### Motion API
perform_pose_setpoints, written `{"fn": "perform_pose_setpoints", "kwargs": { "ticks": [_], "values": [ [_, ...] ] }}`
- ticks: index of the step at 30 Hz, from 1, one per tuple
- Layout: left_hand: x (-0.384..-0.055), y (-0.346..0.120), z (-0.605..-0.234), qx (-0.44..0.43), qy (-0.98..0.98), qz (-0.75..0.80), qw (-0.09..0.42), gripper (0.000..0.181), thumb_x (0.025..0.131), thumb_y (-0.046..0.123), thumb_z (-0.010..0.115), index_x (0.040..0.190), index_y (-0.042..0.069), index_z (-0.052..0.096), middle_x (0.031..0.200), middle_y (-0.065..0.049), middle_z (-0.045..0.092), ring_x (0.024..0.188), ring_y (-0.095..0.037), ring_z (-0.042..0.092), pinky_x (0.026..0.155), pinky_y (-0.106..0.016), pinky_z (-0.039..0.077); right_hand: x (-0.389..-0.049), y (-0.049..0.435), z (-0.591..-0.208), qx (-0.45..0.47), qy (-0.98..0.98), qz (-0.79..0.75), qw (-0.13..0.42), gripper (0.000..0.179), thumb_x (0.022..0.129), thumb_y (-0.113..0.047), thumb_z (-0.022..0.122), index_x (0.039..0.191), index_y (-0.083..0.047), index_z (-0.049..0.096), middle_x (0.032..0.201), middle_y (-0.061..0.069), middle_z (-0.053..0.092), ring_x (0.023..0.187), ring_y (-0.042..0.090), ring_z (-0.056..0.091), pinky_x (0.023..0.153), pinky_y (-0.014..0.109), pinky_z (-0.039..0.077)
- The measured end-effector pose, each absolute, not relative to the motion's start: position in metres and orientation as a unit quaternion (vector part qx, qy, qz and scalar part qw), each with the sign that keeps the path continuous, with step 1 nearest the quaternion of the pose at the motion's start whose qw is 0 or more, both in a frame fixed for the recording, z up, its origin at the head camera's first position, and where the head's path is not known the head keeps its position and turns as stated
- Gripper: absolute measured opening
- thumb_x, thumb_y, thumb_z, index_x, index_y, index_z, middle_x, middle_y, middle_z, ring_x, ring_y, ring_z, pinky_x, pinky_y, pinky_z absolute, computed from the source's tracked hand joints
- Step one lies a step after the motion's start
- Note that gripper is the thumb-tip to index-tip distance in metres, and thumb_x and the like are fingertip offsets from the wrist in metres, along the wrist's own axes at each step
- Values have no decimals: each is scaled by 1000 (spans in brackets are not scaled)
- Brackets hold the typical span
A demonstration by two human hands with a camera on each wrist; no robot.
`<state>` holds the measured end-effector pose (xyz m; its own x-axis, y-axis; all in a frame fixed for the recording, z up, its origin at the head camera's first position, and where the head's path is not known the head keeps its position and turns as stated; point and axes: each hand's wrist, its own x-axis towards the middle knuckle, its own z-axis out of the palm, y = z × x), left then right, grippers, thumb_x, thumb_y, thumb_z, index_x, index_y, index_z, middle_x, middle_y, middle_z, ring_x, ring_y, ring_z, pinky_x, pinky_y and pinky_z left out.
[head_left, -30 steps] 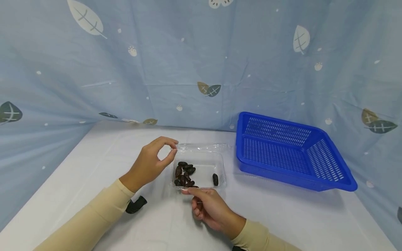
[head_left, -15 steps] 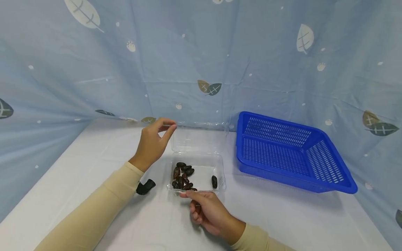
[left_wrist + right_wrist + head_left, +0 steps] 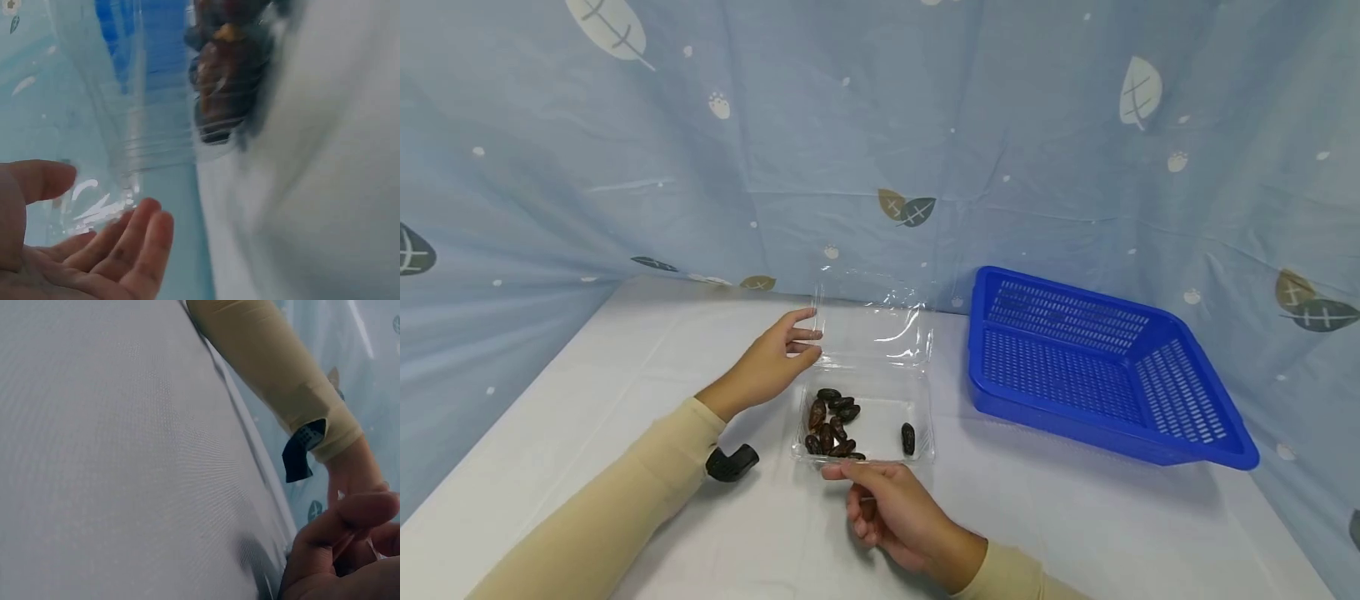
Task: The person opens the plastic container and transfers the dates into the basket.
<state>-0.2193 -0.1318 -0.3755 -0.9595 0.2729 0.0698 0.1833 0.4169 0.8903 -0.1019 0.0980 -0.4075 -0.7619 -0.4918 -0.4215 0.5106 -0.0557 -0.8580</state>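
A clear plastic clamshell container [image 3: 880,412] sits on the white table, its hinged lid [image 3: 872,321] standing up at the back. Several dark brown dates [image 3: 817,414] cluster in its left half, and a single date [image 3: 907,438] lies apart at the right. Beside the lid's left edge is my left hand [image 3: 767,362], fingers spread loosely; in the left wrist view the thumb and fingers [image 3: 156,240] stand apart around the lid's side. My right hand [image 3: 902,512] pinches the front rim between thumb and index finger, the other fingers curled below.
A blue perforated basket [image 3: 1060,367] stands to the right of the container. A black strap-like piece [image 3: 732,463] hangs below the left sleeve. Patterned blue cloth [image 3: 880,150] rises behind the white table [image 3: 1075,533].
The left hand has raised the lid from low behind the container to upright, then released its pinch and lowered, fingers spreading. The right hand has stayed at the front rim.
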Motion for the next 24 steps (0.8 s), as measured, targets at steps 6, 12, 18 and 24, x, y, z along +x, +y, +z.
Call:
{"fn": "perform_pose_setpoints", "kwargs": {
  "ticks": [6,12,18,24],
  "values": [
    [-210,-138,-386,144,839,522,63,69,101,11,59,158,6,21,144,-24,53,123,-37,59,100,-47,53,-99,97,-404,-36,573,-698,428,45,97,-30,58,125,5,65,65,-8,60,48,1,51,45,15,43],
    [-204,-137,-391,143,831,532,79,71,100,11,60,159,6,20,145,-22,53,117,-32,63,91,-36,56,-95,103,-385,-128,588,-664,443,40,99,-20,59,119,14,64,76,-5,67,55,3,58,49,18,48],
    [-203,-139,-394,144,815,553,97,69,101,10,56,159,4,19,145,-24,52,114,-32,66,88,-34,58,-109,121,-357,-246,657,-643,308,30,100,-13,60,113,13,67,83,24,67,66,7,63,55,22,54],
    [-206,-142,-396,148,802,568,114,68,102,11,55,159,5,19,142,-24,55,117,-34,65,87,-36,59,-138,127,-350,-262,769,-556,176,20,97,-13,66,110,0,74,100,24,72,71,10,64,62,25,55]
  ]
}}
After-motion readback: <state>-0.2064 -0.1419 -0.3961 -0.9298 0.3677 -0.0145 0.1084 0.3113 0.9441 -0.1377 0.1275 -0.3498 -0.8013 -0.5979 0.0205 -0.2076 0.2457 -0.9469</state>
